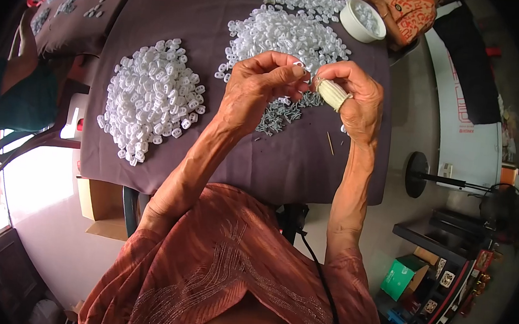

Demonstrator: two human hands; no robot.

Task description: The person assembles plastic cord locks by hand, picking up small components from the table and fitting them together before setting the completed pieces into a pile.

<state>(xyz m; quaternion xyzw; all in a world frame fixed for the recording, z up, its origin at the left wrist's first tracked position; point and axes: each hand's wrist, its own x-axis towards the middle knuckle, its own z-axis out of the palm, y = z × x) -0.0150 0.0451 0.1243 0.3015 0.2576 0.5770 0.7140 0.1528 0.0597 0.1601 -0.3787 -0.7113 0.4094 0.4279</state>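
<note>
Above the table my left hand (pixel 256 85) is closed, pinching a small white plastic piece (pixel 298 64) between thumb and fingertips. Just right of it, almost touching, my right hand (pixel 359 100) is closed too. A pale yellow ribbed cover (pixel 333 95) lies along its thumb and seems to be worn there. Whatever its fingertips pinch is too small to make out. Below the hands spreads a pile of small grey metal pieces (pixel 280 116), like screws or pins. Behind them is a large heap of white plastic pieces (pixel 281 36), partly hidden by my fingers.
Another heap of white pieces (pixel 151 102) lies on the brown tablecloth (pixel 235 166) to the left. A thin wooden stick (pixel 330 143) rests near my right wrist. At the far right stands a white tub (pixel 358 26), beside a person's arm (pixel 392 20). Another person (pixel 18 88) sits at left.
</note>
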